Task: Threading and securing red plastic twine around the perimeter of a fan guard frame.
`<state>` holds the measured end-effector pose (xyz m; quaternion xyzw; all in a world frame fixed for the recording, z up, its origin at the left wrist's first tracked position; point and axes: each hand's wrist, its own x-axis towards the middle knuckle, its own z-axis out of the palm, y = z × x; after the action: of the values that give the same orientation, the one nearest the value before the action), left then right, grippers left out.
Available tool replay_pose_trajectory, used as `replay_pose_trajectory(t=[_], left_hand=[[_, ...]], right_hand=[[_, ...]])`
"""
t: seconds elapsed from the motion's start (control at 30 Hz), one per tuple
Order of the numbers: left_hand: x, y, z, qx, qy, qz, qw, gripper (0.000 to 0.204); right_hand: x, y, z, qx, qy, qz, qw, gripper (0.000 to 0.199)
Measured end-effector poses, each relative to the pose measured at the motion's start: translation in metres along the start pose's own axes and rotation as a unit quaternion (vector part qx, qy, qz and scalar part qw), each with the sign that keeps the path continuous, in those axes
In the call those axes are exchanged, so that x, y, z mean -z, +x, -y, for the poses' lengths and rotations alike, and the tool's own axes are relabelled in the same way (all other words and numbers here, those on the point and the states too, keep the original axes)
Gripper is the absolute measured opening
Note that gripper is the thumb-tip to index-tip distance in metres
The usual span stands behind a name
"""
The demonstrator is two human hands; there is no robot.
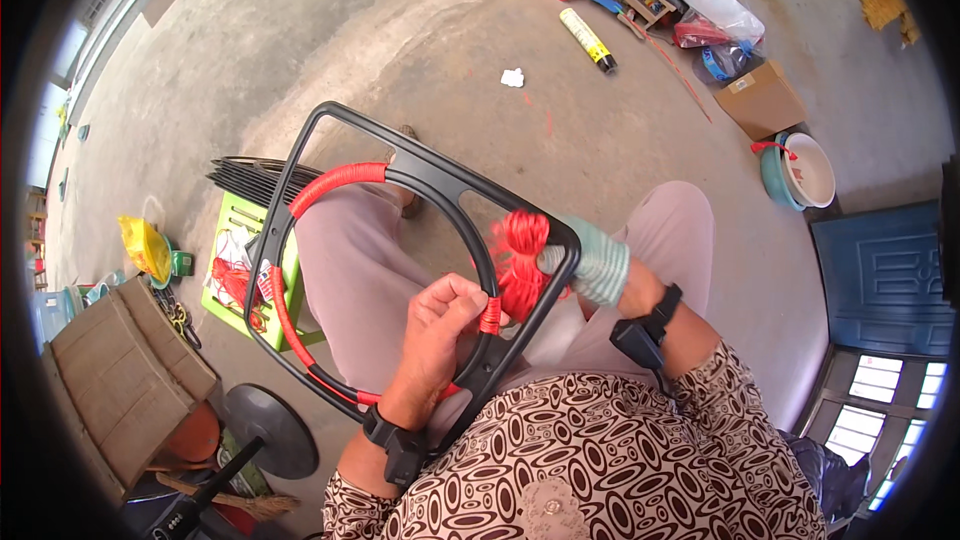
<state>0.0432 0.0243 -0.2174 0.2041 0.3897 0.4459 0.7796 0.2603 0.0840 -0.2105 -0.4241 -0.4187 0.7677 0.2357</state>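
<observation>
A black frame (pixel 385 121), roughly rectangular with a round ring inside, lies tilted across my lap. Red cord wrapping (pixel 340 180) covers several stretches of the ring. My left hand (pixel 442 315), bare, pinches the ring with thumb and fingers beside a short red wrapped section (pixel 490 316). In a pale green knitted glove, my right hand (pixel 595 265) grips a bundle of red cord (pixel 524 265), gathered at its middle, at the frame's right end. The gloved fingertips are partly hidden behind the frame and the bundle.
On the left, a lime-green stool (pixel 232 215) bears loose red cord, with black frames (pixel 255 175) stacked beside it. A cardboard sheet (pixel 130 360) and a round black base (pixel 270 430) stand lower left. Ahead lie a yellow can (pixel 586 38), a carton (pixel 762 100) and basins (pixel 808 172).
</observation>
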Motion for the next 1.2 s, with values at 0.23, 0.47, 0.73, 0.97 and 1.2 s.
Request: replay_pose_trajectory(t=[0.23, 0.47, 0.73, 0.97, 1.2], left_hand=[[0.004, 0.000, 0.003, -0.031, 0.019, -0.026, 0.999, 0.014], [0.006, 0.005, 0.003, 0.012, -0.005, -0.045, 0.999, 0.023], [0.009, 0.004, 0.003, 0.084, -0.060, -0.015, 0.995, 0.023], [0.009, 0.001, -0.002, 0.069, -0.080, 0.048, 0.993, 0.024], [0.009, 0.004, 0.000, 0.077, -0.072, 0.052, 0.993, 0.025]], right_hand=[[-0.032, 0.061, -0.004, 0.063, -0.027, 0.107, 0.992, 0.044], [-0.007, 0.074, -0.064, -0.097, 0.245, 0.109, 0.958, 0.029], [0.024, 0.089, -0.013, -0.043, 0.311, -0.128, 0.941, 0.036], [0.105, 0.000, -0.004, 0.302, 0.320, -0.157, 0.884, 0.030], [0.127, -0.090, -0.002, 0.333, 0.129, -0.281, 0.891, 0.035]])
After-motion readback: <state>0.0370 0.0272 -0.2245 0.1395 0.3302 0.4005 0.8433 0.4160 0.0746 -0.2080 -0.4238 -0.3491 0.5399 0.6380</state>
